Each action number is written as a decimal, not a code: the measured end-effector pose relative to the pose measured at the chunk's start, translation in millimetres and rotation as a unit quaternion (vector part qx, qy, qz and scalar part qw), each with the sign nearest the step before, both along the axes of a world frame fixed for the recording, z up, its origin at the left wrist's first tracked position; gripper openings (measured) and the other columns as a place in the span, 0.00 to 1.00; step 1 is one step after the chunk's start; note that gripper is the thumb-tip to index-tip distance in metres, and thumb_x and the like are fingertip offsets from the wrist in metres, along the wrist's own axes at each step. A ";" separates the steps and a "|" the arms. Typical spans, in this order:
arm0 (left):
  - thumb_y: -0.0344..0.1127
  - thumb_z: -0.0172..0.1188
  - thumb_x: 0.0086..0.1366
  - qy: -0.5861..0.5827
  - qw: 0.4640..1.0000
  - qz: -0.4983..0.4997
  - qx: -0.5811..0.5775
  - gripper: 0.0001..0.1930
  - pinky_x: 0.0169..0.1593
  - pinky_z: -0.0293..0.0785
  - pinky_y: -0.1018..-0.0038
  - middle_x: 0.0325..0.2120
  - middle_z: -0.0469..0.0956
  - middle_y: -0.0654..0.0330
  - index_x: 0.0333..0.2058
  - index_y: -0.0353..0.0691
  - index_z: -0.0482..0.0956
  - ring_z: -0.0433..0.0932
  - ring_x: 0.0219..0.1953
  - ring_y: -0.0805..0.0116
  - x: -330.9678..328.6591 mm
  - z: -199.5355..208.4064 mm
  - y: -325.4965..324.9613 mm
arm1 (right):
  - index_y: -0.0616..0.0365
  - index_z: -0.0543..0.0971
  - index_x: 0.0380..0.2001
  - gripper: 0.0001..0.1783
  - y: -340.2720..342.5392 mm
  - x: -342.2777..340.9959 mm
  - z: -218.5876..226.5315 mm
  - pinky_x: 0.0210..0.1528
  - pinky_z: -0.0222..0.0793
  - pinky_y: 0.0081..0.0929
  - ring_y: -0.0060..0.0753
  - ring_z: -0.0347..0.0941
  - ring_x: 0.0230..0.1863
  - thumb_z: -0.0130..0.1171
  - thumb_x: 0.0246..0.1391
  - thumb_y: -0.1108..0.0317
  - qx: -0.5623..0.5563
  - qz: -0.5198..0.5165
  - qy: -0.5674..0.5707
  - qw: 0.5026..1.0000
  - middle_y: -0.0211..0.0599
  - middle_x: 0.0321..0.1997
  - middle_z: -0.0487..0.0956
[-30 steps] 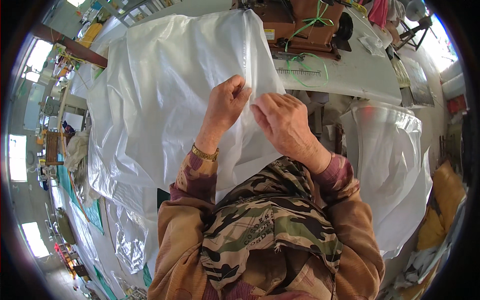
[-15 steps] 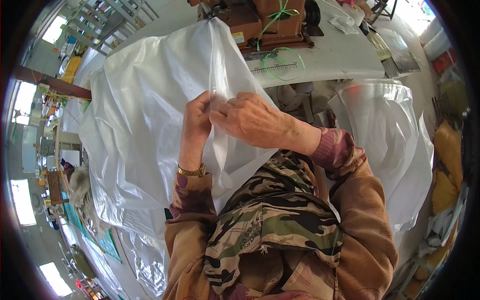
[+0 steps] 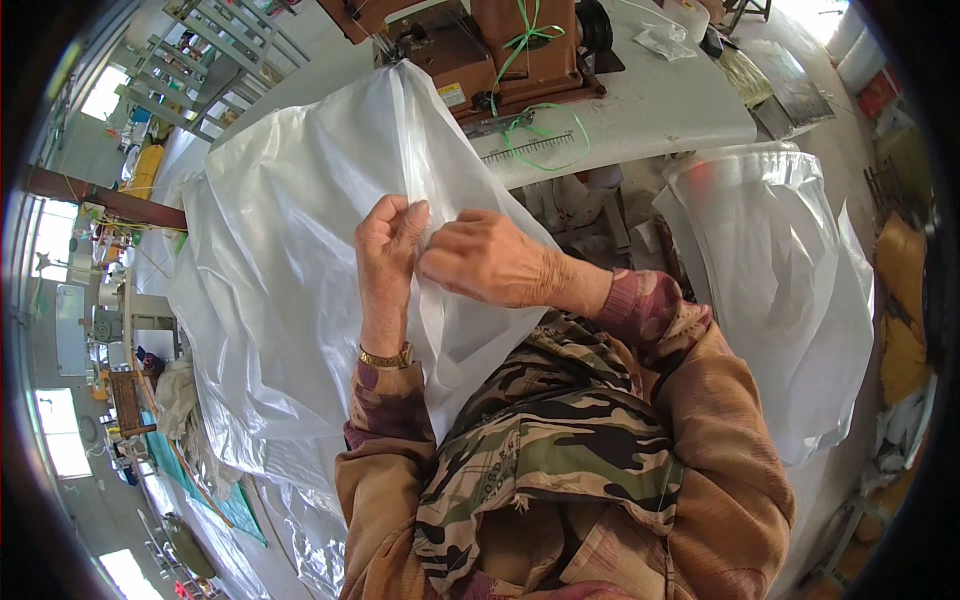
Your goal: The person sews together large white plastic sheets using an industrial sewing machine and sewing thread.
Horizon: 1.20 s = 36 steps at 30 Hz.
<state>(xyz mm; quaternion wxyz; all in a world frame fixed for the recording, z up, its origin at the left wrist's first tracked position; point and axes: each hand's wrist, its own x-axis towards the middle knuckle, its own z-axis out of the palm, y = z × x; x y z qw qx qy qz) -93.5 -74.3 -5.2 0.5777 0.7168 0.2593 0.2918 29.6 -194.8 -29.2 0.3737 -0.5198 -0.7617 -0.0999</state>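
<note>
A large sheet of glossy white plastic fabric (image 3: pixel 285 230) hangs from the sewing machine (image 3: pixel 485 50) and spreads down over the left side to my lap. Its folded edge rises as a narrow strip to the machine's needle area at the top. My left hand (image 3: pixel 388 245), wearing a gold watch (image 3: pixel 386 357), is closed with thumb and forefinger pinching that folded edge. Just to the right, my right hand (image 3: pixel 490 258) is curled on the same edge, its fingertips turned away and partly hidden. The edge runs on below both hands.
The brown machine stands on a grey table (image 3: pixel 680 115) with a ruler scale (image 3: pixel 525 145) and green string (image 3: pixel 530 38). More white plastic fabric (image 3: pixel 765 250) hangs in a bundle at the right. A metal rack (image 3: pixel 205 70) stands at the far left. A camouflage apron (image 3: pixel 560 440) covers my lap.
The view has shifted, showing more of the machine. My hands have drawn slightly apart along the folded edge, and my left thumb now points up.
</note>
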 end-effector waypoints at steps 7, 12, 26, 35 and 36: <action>0.32 0.62 0.67 0.054 0.936 0.089 0.337 0.08 0.25 0.63 0.71 0.17 0.65 0.55 0.33 0.33 0.75 0.61 0.19 0.70 10.2 13.6 -12.7 | 0.60 0.70 0.45 0.19 3.2 -39.9 -37.5 0.43 0.73 0.43 0.50 0.77 0.37 0.61 0.49 0.74 -0.155 -0.054 0.228 0.960 0.45 0.39 0.76; 0.32 0.60 0.68 0.096 0.958 0.031 0.268 0.09 0.26 0.63 0.72 0.16 0.65 0.57 0.32 0.32 0.75 0.61 0.20 0.70 15.3 18.0 -9.2 | 0.59 0.76 0.41 0.14 -10.0 0.4 -36.5 0.43 0.71 0.40 0.43 0.75 0.41 0.64 0.50 0.71 -0.035 -0.074 0.057 0.995 0.39 0.40 0.78; 0.31 0.57 0.71 0.050 0.977 0.036 0.206 0.10 0.26 0.62 0.75 0.17 0.63 0.64 0.30 0.32 0.72 0.59 0.23 0.77 13.2 13.0 -9.4 | 0.60 0.74 0.31 0.07 -19.2 29.7 -2.3 0.37 0.69 0.46 0.58 0.74 0.32 0.60 0.59 0.68 -0.045 -0.083 0.274 0.957 0.46 0.27 0.77; 0.32 0.57 0.72 0.063 0.974 0.015 0.218 0.10 0.28 0.64 0.76 0.18 0.64 0.64 0.33 0.31 0.74 0.60 0.24 0.77 10.0 18.5 -4.8 | 0.59 0.71 0.28 0.10 -3.5 18.4 22.4 0.36 0.67 0.41 0.52 0.71 0.26 0.61 0.58 0.69 -0.147 -0.017 0.192 0.970 0.42 0.20 0.74; 0.33 0.56 0.72 0.060 0.972 0.011 0.227 0.10 0.28 0.64 0.76 0.19 0.64 0.63 0.34 0.31 0.74 0.60 0.24 0.77 9.6 19.0 -4.2 | 0.59 0.71 0.28 0.10 -3.7 17.9 22.2 0.36 0.67 0.41 0.52 0.71 0.26 0.61 0.58 0.69 -0.135 -0.012 0.192 0.972 0.42 0.20 0.74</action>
